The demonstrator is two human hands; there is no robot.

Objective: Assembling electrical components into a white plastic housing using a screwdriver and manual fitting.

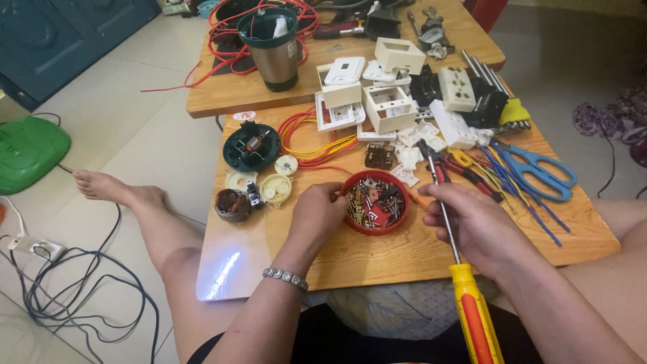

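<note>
Low wooden desk (404,259) on a tiled floor, crowded with switch boxes, red wire and blue scissors (539,172). Near its front edge sits a small red bowl (375,201) of screws, likely light and easy to tip or slide. Left hand (317,212) rests at the bowl's left rim, fingers curled, seemingly pinching something small. Right hand (475,226) is closed around the thin steel shaft of a screwdriver (465,296); its yellow handle, stiff and grippy, looks the surer hold.

head view: worn on the person's head
facing: down and forward
distance: close above the low wooden table (404,256)
</note>
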